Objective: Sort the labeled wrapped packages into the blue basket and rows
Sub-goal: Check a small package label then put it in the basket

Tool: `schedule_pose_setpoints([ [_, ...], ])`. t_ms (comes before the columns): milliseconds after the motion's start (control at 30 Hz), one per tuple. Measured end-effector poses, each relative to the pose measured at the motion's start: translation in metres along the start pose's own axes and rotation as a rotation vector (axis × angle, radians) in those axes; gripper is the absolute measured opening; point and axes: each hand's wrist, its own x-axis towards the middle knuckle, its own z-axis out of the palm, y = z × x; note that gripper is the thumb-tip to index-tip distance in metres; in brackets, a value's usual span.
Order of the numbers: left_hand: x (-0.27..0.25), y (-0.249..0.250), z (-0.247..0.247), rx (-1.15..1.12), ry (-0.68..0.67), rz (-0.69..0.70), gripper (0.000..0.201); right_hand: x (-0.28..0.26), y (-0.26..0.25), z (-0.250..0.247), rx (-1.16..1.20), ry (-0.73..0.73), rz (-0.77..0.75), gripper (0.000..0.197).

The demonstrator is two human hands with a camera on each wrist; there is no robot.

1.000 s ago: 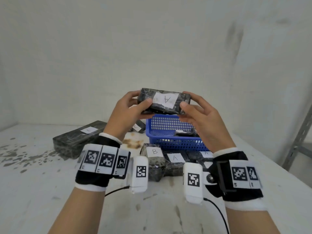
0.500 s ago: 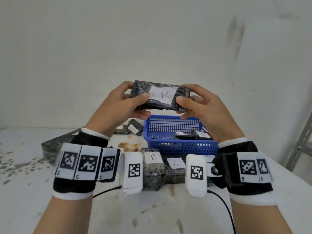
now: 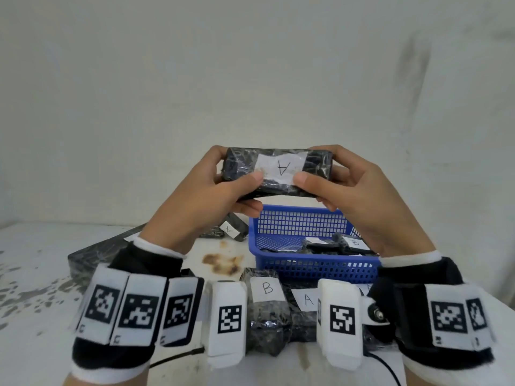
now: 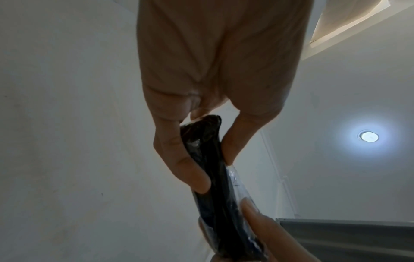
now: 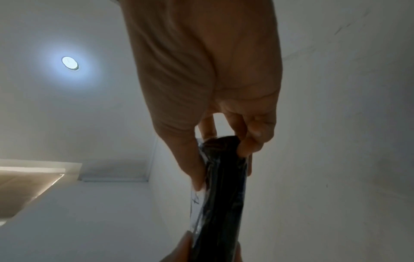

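Package (image 3: 278, 171), black, crinkled wrap, white label (A), gripped by left hand (image 3: 206, 201), right hand (image 3: 359, 201)

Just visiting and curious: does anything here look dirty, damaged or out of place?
Yes: a brown rusty-looking stain marks the white table left of the blue plastic mesh basket, with grey speckles farther left.

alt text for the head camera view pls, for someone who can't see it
Both hands, left hand and right hand, hold a black wrapped package labeled A above a blue basket containing other packages. More packages labeled B and A lie on the white table.
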Motion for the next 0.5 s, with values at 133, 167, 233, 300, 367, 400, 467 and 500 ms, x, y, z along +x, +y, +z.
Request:
schedule_pose_setpoints([
  [133, 0.0007, -0.0024, 0.0039, 0.070, 0.002, 0.005, 0.037, -0.0003, 0.0023, 0.0006, -0.022, 0.024, 0.032, 0.031],
  [167, 0.0013, -0.0031, 0.0048, 0.083, 0.013, 0.010, 0.036, -0.0002, 0.0026, 0.0017, -0.027, 0.029, 0.034, 0.031],
  [233, 0.0026, -0.0044, 0.0068, 0.100, 0.031, 0.014, 0.035, 0.0007, 0.0043, 0.0041, -0.047, 0.041, 0.030, 0.031],
  [300, 0.0038, -0.0059, 0.0080, 0.105, 0.037, 0.004, 0.033, 0.0022, 0.0065, 0.0056, -0.068, 0.048, 0.033, 0.030],
  [367, 0.0048, -0.0072, 0.0071, 0.094, 0.046, 0.003, 0.030, 0.0026, 0.0068, 0.0069, -0.052, 0.034, 0.046, 0.024],
  [400, 0.0052, -0.0073, 0.0061, 0.088, 0.053, 0.008, 0.027, 0.0025, 0.0065, 0.0068, -0.038, 0.021, 0.052, 0.019],
  [467, 0.0055, -0.0061, 0.0036, 0.054, 0.058, 0.008, 0.019, 0.0025, 0.0062, 0.0051, -0.037, 0.009, 0.068, 0.014],
  [500, 0.0053, -0.0048, 0.0025, 0.020, 0.053, 0.001, 0.015, 0.0025, 0.0062, 0.0041, -0.038, 0.004, 0.069, 0.015],
])
